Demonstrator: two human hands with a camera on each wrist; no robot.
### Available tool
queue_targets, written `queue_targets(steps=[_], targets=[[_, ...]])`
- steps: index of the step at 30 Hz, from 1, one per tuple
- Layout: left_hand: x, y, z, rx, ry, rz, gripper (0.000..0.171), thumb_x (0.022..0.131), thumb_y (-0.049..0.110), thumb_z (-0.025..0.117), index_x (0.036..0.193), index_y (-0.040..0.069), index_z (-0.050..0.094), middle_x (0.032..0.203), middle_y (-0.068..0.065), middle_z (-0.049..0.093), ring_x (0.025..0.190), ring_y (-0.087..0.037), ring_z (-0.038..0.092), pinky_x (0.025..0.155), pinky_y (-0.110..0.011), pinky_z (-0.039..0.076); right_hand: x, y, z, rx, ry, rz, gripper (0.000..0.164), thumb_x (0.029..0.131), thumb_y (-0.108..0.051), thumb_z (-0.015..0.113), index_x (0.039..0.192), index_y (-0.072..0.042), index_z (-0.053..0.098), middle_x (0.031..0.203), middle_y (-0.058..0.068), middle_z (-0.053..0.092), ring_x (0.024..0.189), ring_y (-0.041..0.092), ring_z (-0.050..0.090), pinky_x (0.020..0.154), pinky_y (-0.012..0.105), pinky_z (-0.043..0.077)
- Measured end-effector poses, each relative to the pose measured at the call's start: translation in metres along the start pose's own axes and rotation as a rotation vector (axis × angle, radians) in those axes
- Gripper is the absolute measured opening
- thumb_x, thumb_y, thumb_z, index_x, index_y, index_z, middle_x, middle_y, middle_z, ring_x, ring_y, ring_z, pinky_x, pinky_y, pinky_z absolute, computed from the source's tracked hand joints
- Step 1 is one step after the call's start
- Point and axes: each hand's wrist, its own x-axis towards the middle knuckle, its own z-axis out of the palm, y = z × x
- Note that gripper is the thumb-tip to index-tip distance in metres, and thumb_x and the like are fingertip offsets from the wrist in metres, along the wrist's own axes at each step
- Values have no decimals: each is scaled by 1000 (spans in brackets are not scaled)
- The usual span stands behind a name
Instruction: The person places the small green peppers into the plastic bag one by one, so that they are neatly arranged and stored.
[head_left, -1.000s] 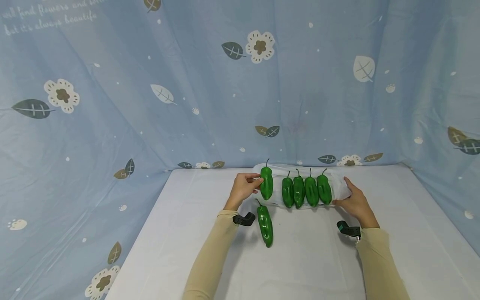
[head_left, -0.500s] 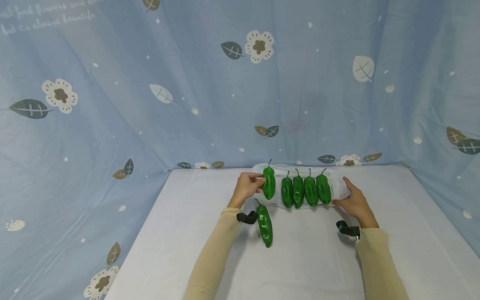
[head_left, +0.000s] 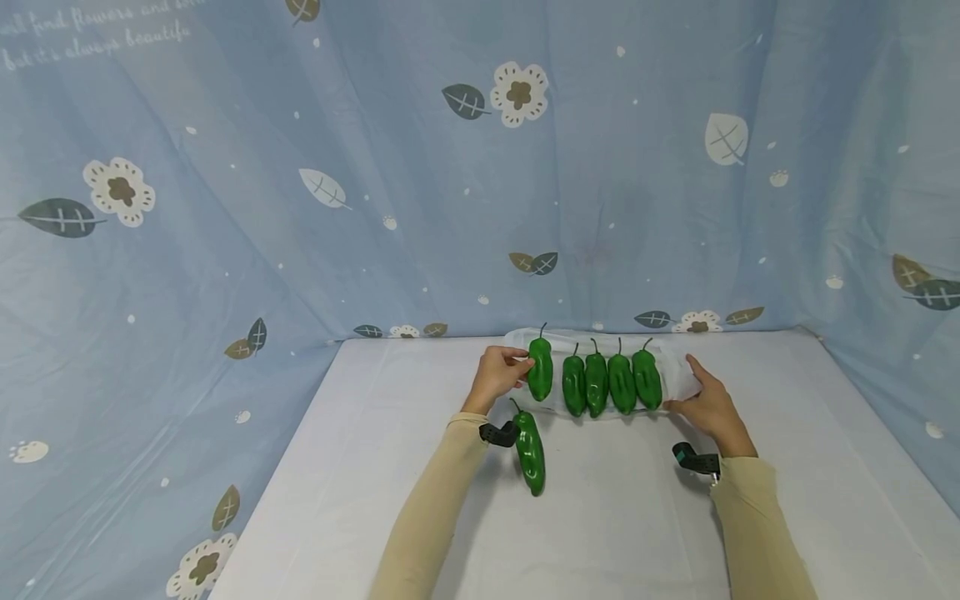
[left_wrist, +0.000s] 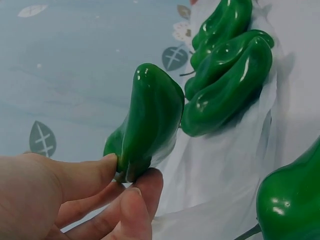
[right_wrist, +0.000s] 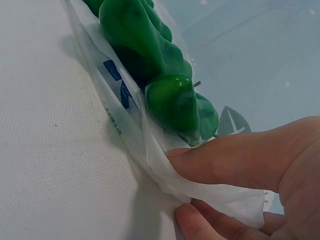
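My left hand (head_left: 497, 377) pinches a green chili pepper (head_left: 540, 371) between thumb and fingers, its stem pointing away toward the curtain. In the left wrist view this pepper (left_wrist: 152, 107) stands up over the white plastic bag (left_wrist: 192, 170). To its right, several more green peppers (head_left: 622, 385) lie side by side on the bag, stems toward the back. My right hand (head_left: 708, 408) holds the bag's right end; in the right wrist view the thumb (right_wrist: 220, 157) lies above the thin plastic (right_wrist: 230, 197) and fingers are below it.
Another green pepper (head_left: 530, 454) lies on the white tabletop (head_left: 615, 517), in front of the bag's left end and close to the left wrist camera (head_left: 498, 434). A blue patterned curtain (head_left: 600, 208) hangs behind the table's back edge.
My left hand has shifted slightly right with its pepper, closer to the row on the bag. My right hand and the other peppers show no clear movement.
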Motion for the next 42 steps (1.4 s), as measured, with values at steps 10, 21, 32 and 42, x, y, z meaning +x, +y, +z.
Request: queue_targets(steps=[10, 21, 32, 42], targets=[[4, -5, 7, 36, -5, -12, 32, 101, 18, 70, 127, 1, 72, 105, -20, 78, 88, -32, 77, 70, -31, 65, -1, -1, -1, 3, -7, 11, 110, 85, -10, 77, 164, 1, 2, 161, 44, 15, 144, 67, 25, 115, 78, 29], [5, -7, 13, 58, -5, -21, 30, 100, 16, 70, 124, -1, 73, 103, -20, 78, 83, -29, 77, 74, -39, 66, -2, -1, 0, 15, -7, 2, 110, 85, -10, 77, 164, 1, 2, 162, 44, 15, 145, 67, 24, 115, 78, 28], [9, -12, 19, 85, 12, -32, 29, 98, 14, 72, 122, -2, 73, 100, -19, 79, 79, -25, 78, 68, -30, 64, -1, 0, 1, 12, -5, -5, 109, 85, -10, 76, 164, 2, 3, 161, 45, 16, 143, 68, 25, 114, 79, 29], [11, -13, 22, 109, 21, -36, 26, 97, 14, 74, 117, -2, 75, 95, -17, 80, 77, -27, 78, 72, -33, 64, -2, -2, 0, 12, -2, 2, 110, 85, -10, 77, 164, 2, 3, 160, 45, 18, 142, 68, 29, 113, 78, 31]])
